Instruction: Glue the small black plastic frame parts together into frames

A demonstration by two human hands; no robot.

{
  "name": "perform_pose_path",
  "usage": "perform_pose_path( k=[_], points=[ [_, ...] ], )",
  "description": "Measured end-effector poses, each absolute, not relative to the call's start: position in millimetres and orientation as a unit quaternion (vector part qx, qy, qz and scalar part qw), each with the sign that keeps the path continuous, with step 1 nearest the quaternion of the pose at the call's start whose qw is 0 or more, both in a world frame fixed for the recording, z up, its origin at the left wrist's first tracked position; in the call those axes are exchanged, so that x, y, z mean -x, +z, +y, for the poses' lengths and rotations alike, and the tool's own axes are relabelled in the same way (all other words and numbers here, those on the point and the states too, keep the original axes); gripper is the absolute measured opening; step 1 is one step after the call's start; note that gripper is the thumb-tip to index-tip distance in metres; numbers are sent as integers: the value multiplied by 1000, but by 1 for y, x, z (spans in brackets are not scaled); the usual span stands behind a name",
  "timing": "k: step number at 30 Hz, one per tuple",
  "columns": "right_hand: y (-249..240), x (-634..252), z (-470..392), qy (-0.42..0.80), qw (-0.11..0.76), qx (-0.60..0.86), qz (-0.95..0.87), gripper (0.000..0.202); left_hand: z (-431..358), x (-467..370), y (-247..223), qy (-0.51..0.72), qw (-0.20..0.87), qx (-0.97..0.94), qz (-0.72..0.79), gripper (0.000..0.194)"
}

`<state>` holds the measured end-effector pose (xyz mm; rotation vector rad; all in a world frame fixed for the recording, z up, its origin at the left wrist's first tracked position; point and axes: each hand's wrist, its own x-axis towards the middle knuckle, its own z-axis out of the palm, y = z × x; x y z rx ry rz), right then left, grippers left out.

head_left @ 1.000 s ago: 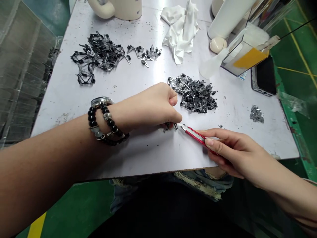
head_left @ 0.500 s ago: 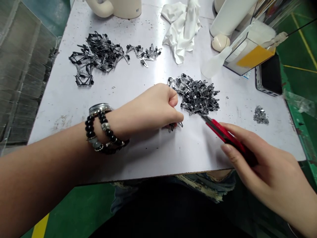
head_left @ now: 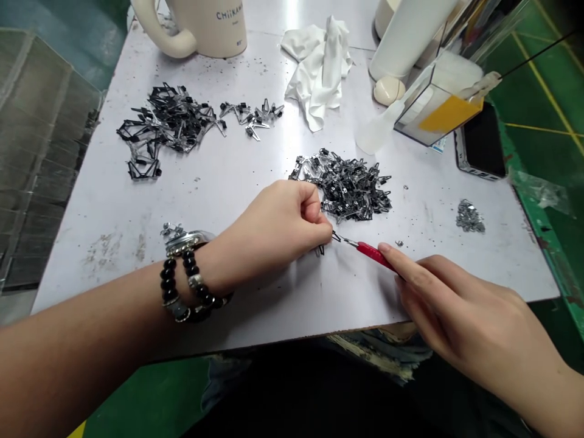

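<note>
Left hand [head_left: 287, 228]: fingers pinched together on a small black part [head_left: 336, 236], presumably to steady it; dark pile [head_left: 353, 187] lies just beyond, within short reach. Red tool [head_left: 375, 254]: clamped in the right hand [head_left: 474, 307], narrow tip angled toward the part, likely for precision

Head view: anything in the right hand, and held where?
The right hand holds a slim red-handled, metal-tipped tool by the rear of its handle.

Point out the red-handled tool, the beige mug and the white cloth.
Red-handled tool [head_left: 374, 253]: head view, on its red handle.
Beige mug [head_left: 207, 33]: head view, on its body.
White cloth [head_left: 314, 79]: head view, near its crumpled middle.
</note>
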<state>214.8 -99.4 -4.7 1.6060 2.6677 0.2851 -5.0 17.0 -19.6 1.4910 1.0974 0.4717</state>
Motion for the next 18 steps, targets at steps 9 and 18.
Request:
perform_pose_path(
  k=[9, 18],
  points=[
    [-3, -211, -101, 76, 24, -515, 854, 53, 15, 3, -15, 192, 591, -627, 470, 36],
    [-3, -212, -103, 82, 26, -511, 855, 54, 14, 3, -14, 193, 590, -620, 481, 38]
  ],
)
